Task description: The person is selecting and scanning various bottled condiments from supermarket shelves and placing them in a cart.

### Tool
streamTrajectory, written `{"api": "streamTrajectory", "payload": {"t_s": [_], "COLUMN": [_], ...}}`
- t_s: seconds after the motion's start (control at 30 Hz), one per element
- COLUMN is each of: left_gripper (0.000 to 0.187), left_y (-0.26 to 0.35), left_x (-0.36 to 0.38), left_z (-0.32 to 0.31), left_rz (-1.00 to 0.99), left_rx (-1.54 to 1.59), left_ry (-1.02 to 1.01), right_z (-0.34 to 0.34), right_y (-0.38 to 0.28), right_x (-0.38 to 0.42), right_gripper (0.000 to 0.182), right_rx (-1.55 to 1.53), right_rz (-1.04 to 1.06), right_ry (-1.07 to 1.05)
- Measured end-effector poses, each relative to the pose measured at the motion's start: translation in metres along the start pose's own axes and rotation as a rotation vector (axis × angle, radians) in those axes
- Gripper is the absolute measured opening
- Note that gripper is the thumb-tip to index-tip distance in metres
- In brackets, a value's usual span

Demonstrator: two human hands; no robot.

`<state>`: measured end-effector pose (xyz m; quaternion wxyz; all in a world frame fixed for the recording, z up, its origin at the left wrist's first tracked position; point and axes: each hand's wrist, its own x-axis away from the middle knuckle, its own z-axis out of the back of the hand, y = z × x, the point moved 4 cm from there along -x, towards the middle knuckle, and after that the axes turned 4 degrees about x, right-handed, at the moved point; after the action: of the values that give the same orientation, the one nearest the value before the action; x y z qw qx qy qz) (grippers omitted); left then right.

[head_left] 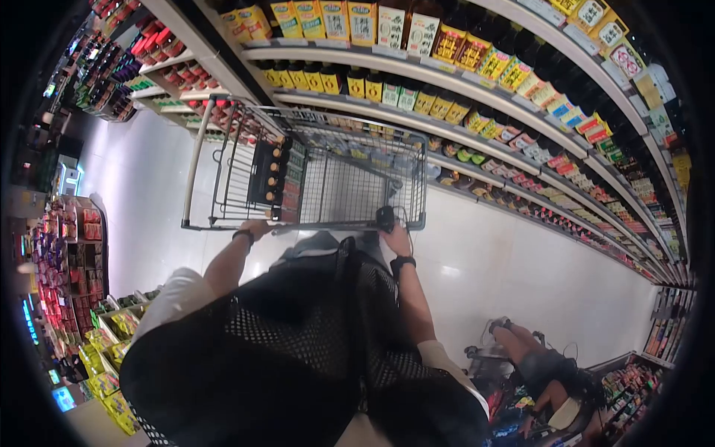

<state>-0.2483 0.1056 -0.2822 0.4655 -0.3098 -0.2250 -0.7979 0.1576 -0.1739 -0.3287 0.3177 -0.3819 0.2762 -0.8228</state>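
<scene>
A grey wire shopping cart (356, 179) stands sideways in front of me. Several dark bottles with orange caps (273, 173) sit together inside it, left of the middle. My left hand (257, 229) is closed around the cart's near rim, a dark band on its wrist. At the right part of the same rim, my right hand (397, 240) is closed on a small black device (385, 218), which has a thin cord beside it. Whether those fingers also grip the rim is hidden. A black watch-like band circles the right wrist.
Long shelves (454, 71) of bottles and boxed goods curve along the far side and right. More goods stand on a display (80, 257) at left. Yellow packets (112, 365) fill a lower-left rack. Another person (555, 372) bends over at lower right, close to colourful goods.
</scene>
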Motion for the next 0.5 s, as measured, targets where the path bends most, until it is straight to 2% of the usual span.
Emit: {"api": "streamTrajectory", "payload": {"t_s": [0.07,0.13,0.2,0.23,0.27,0.3,0.4,0.47,0.5], "left_gripper": [0.056,0.057,0.044,0.036,0.03,0.028,0.031,0.046,0.054], "left_y": [-0.007,0.005,0.008,0.007,0.004,0.0,-0.034,-0.074,-0.093], "left_x": [-0.007,0.011,0.022,0.026,0.036,0.052,0.09,0.113,0.119], "left_z": [-0.017,-0.015,-0.015,-0.004,0.007,0.027,0.087,0.104,0.098], "left_rz": [-0.059,-0.106,-0.225,-0.382,-0.535,-0.522,-0.544,-0.409,-0.217], "left_rx": [-0.003,0.071,0.195,0.341,0.49,0.468,0.33,0.19,0.133], "left_ry": [-0.011,0.002,0.132,0.286,0.428,0.538,0.858,1.031,1.072], "right_z": [0.005,0.011,0.028,0.034,0.039,0.049,0.099,0.112,0.112], "right_y": [0.009,0.015,0.008,0.019,0.043,0.05,0.016,0.022,0.022], "right_x": [0.014,0.033,0.069,0.084,0.093,0.117,0.202,0.235,0.25], "right_gripper": [0.054,0.05,0.048,0.046,0.042,0.039,0.029,0.028,0.028], "right_rx": [0.029,0.03,0.192,-0.082,-0.116,-0.246,-0.198,-0.137,-0.12], "right_rz": [0.018,0.095,0.385,0.158,0.114,0.035,-0.031,0.02,0.008], "right_ry": [0.047,0.148,0.592,0.446,0.406,0.393,0.427,0.397,0.391]}}
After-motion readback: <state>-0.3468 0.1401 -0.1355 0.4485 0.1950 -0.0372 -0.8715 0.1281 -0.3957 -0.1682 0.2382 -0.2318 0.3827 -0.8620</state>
